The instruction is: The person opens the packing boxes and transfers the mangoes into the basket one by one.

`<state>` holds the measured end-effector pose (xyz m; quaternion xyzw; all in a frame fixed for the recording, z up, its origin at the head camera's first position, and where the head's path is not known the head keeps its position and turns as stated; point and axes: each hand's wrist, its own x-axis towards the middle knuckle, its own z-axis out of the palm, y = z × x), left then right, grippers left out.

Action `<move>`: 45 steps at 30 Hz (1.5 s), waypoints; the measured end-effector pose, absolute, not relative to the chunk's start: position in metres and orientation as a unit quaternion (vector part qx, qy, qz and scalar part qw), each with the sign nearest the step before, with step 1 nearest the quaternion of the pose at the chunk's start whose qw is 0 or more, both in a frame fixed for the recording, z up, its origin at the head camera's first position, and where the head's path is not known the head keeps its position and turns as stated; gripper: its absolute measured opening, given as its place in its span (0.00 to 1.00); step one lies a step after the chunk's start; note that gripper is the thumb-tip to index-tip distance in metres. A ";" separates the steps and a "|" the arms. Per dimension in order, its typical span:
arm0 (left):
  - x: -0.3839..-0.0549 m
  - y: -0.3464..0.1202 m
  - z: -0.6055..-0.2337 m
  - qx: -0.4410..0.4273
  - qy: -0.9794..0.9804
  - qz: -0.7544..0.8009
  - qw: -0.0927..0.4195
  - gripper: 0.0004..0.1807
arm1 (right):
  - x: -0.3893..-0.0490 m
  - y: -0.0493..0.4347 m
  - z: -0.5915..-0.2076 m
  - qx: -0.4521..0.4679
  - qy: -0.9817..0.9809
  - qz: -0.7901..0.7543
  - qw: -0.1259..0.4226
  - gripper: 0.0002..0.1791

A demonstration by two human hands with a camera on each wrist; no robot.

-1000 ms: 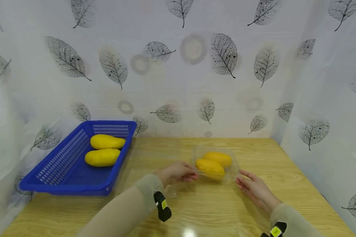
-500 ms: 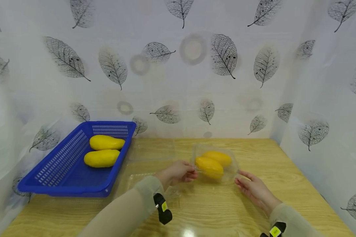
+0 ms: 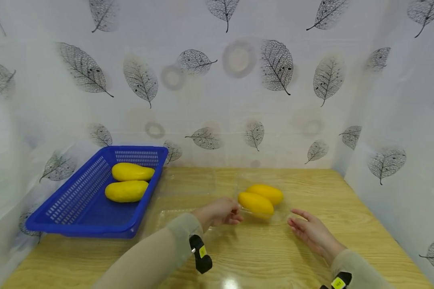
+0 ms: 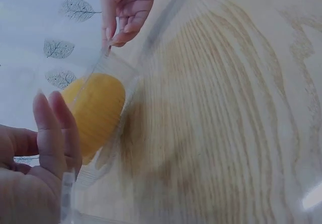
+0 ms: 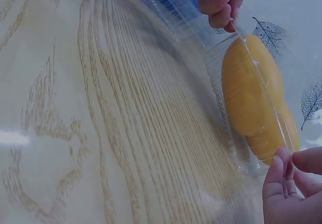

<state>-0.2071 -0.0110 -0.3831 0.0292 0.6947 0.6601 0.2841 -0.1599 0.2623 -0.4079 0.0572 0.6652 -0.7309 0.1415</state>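
Left hand (image 3: 222,211) and right hand (image 3: 314,232) pinch, held apart.

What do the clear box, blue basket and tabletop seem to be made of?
Clear box: thin, glossy plastic, most likely; its ribbed wall is see-through and catches highlights.
Blue basket: probably moulded plastic, slightly shiny, with even colour and slotted walls.
Tabletop: wood or wood-look laminate, glossy, with grain and a bright reflection.

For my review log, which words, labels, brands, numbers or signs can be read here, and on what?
None can be read.
Yellow left label on left wristband: marks too small to read.
Yellow right label on right wristband: likewise unreadable.
Clear container, blue basket, yellow fruits in both: no text visible.
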 end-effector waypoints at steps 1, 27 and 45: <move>-0.207 -0.012 -0.381 0.027 0.695 0.658 0.289 0.10 | -0.160 0.262 -0.408 0.058 0.666 -0.730 0.142 0.29; -0.219 -0.011 -0.333 0.136 0.861 0.410 0.269 0.31 | -0.165 0.263 -0.404 0.025 0.678 -0.716 0.166 0.29; -0.218 0.035 -0.319 0.343 0.919 0.010 0.197 0.25 | -0.165 0.261 -0.402 0.027 0.702 -0.687 0.185 0.32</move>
